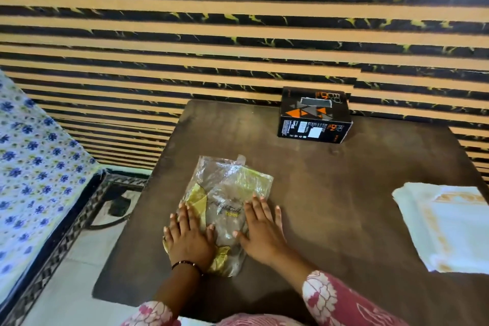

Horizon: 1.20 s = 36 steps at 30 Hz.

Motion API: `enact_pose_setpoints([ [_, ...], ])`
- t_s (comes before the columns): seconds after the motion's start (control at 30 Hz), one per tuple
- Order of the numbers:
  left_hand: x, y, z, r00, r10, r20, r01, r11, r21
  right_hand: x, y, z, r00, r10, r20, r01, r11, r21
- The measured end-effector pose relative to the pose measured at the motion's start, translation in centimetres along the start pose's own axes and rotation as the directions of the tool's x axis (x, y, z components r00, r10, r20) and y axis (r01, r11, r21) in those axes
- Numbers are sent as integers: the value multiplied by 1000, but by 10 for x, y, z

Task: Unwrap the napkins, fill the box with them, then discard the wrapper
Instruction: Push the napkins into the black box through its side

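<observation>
— Where's the wrapper (227, 201)?

— Nearer me than the tissue box (313, 116), seemingly emptied. My left hand (189, 235) and right hand (260, 230) press it, fingers spread, gripping nothing.

— Advice?

— I'd gather inward from both edges before lifting.

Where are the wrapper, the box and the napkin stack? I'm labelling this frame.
wrapper (232, 188), head view, clear upper part beyond the fingers.
box (313, 124), head view, front face.
napkin stack (449, 225), head view, top sheet.
</observation>
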<state>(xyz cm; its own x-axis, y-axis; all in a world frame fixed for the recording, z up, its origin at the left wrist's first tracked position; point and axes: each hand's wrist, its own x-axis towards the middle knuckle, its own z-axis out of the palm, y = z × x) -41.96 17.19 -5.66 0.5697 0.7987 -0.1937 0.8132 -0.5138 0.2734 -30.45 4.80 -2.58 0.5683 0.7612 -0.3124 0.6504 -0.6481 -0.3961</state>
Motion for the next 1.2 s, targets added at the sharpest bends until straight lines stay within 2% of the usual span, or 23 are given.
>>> enact_pose_setpoints([
  [0.07, 6, 0, -4, 1000, -18, 12, 18, 1000, -2, -7, -10, -1, 990, -106, -96, 108, 994, 15],
  [0.13, 7, 1, -6, 1000, -11, -8, 11, 1000, 10, -18, -16, 2, 943, -255, -212, 262, 965, 4],
  [0.2, 5, 2, -9, 997, 61, -48, -59, 998, 27, -28, -17, 8, 926, -338, -170, 339, 941, -24],
  [0.3, 7, -2, -3, 982, 187, -15, -185, 979, 85, -31, -8, 13, 929, -364, -57, 357, 927, -113],
  [0.43, 9, -4, 2, 989, 127, 69, -132, 988, 81, -23, 2, 10, 945, -327, 4, 327, 944, -48],
  [0.53, 9, 6, -2, 994, 71, 88, -81, 990, 115, -22, 11, 3, 954, -297, -51, 300, 951, 71],
  [0.6, 9, 18, -6, 997, 60, 45, -62, 996, 62, -25, 19, -6, 960, -246, -136, 271, 940, 208],
  [0.7, 11, 50, -15, 990, 132, -55, -136, 988, -78, -24, 49, -30, 969, -76, -235, 166, 904, 393],
  [0.8, 22, 92, -27, 973, 211, -96, -226, 955, -192, -19, 85, -65, 955, 80, -285, 65, 884, 464],
  [0.9, 43, 142, -33, 954, 287, -83, -296, 874, -386, -9, 123, -109, 921, 243, -303, -45, 841, 539],
  [1.07, 88, 225, -46, 966, 255, 37, -175, 753, -634, 23, 175, -172, 842, 485, -234, -190, 674, 714],
  [1.2, 124, 271, -47, 976, 155, 150, 4, 683, -730, 55, 206, -197, 818, 562, -123, -237, 524, 818],
])
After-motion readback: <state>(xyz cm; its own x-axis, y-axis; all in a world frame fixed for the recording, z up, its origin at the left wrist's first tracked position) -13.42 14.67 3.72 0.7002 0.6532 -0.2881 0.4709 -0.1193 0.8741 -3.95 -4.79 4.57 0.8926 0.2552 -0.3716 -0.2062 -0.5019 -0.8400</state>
